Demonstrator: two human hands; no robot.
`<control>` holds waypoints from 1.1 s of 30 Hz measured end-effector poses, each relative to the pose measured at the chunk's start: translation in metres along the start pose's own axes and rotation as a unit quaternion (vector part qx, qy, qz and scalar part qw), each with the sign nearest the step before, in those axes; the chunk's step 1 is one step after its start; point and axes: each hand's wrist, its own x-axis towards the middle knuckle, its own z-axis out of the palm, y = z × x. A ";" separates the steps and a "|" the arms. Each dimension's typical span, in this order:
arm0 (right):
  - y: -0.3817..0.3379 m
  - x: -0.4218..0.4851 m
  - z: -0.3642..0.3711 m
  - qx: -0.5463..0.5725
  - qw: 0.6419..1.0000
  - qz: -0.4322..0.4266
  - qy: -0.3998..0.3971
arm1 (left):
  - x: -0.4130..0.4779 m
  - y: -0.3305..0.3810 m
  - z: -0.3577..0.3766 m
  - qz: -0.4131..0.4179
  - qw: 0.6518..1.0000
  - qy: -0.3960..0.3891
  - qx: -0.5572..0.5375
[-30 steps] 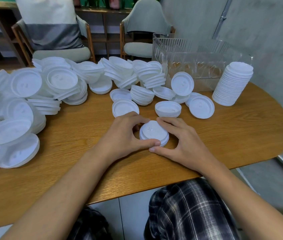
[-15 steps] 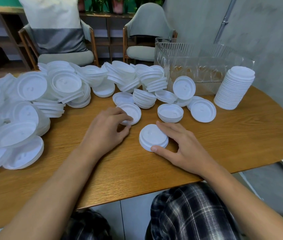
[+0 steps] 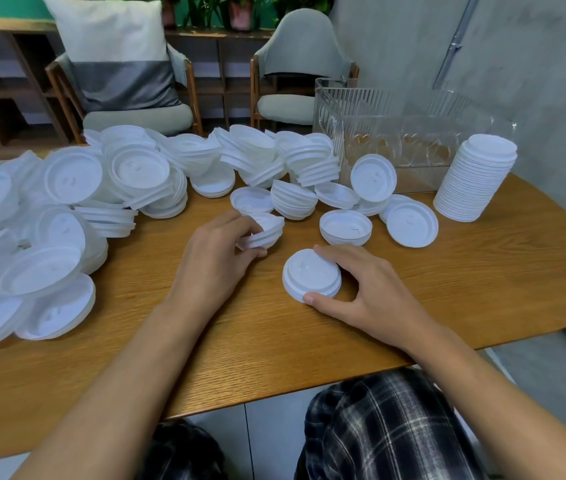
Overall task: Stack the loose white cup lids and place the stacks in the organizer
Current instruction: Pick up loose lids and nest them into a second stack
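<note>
A short stack of white lids [image 3: 310, 274] sits on the wooden table [image 3: 448, 282] in front of me. My right hand [image 3: 368, 289] holds it, thumb at the near rim and fingers along the far side. My left hand [image 3: 219, 254] grips a few tilted lids [image 3: 267, 230] lifted just left of that stack. A tall neat stack of lids [image 3: 475, 178] stands at the right, beside the clear ribbed organizer [image 3: 396, 133].
Loose lids and small piles [image 3: 108, 188] cover the left and back of the table. Upturned lids [image 3: 345, 226] and a flat lid [image 3: 412, 225] lie just beyond my right hand. Two chairs [image 3: 295, 81] stand behind the table. A grey wall runs along the right.
My left hand left the short stack, reached back-left to a small pile of lids and has lifted it, tilted. My right hand stays on the short stack.
</note>
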 end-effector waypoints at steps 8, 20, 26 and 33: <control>-0.006 0.007 0.012 0.029 0.999 0.003 0.033 | 0.002 0.017 -0.006 -0.082 0.979 0.062 -0.178; -0.007 0.006 0.013 0.077 0.997 -0.015 0.018 | -0.004 0.026 0.006 -0.095 0.975 -0.067 -0.189; -0.005 0.004 0.013 0.034 0.999 -0.026 0.021 | -0.005 0.027 0.008 -0.058 0.991 -0.048 -0.114; 0.000 0.004 0.014 0.057 0.998 -0.025 0.027 | -0.004 0.027 -0.006 -0.014 0.978 -0.167 -0.125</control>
